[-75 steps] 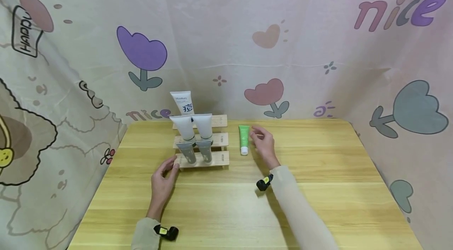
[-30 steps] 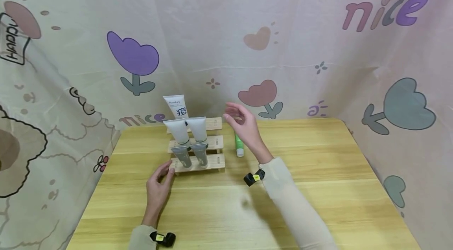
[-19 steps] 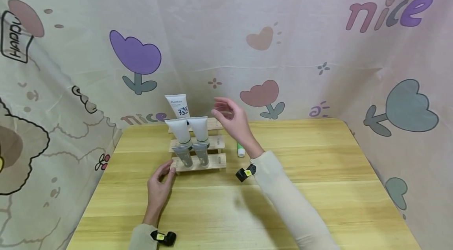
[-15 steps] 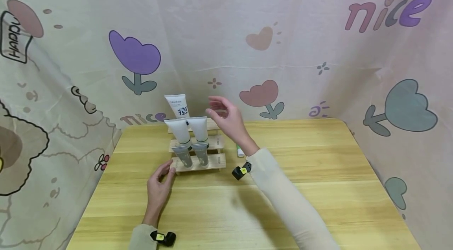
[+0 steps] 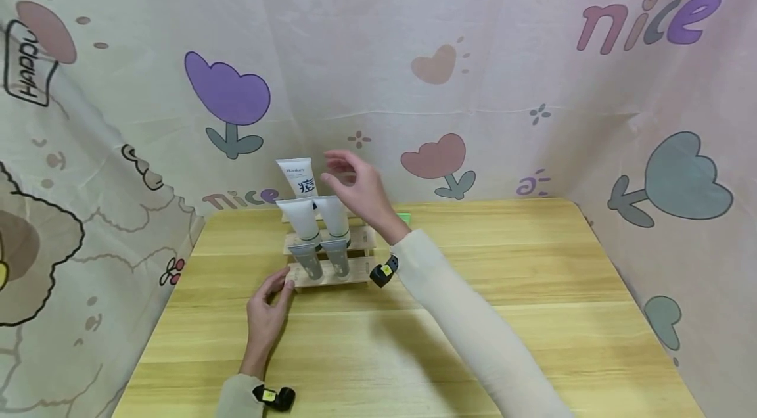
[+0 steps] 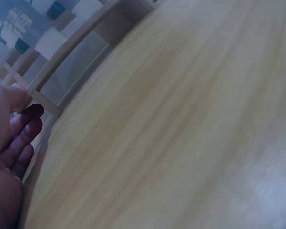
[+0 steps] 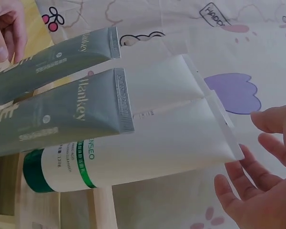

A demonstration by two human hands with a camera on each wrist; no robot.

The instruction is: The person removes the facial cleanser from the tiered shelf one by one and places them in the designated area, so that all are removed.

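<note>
A three-step wooden display rack holds several squeeze tubes standing on their caps. On the top step is a white tube with blue writing. Two white tubes occupy the middle step, and two grey-green tubes the bottom one. My left hand pinches the rack's near left corner, thumb and fingers at the end of the bottom step. Fingers loosely bent and apart, my right hand hovers beside the upper white tubes and holds nothing. Behind that forearm, only the end of a green tube shows.
The rack stands near the back left of the wood-grain table. A printed cloth hangs behind the table and along its sides. Each wrist carries a small black camera.
My right hand has risen from beside the green tube and moved left over the rack's right side, its forearm now covering most of that tube. The left hand has stayed at the rack's corner.
</note>
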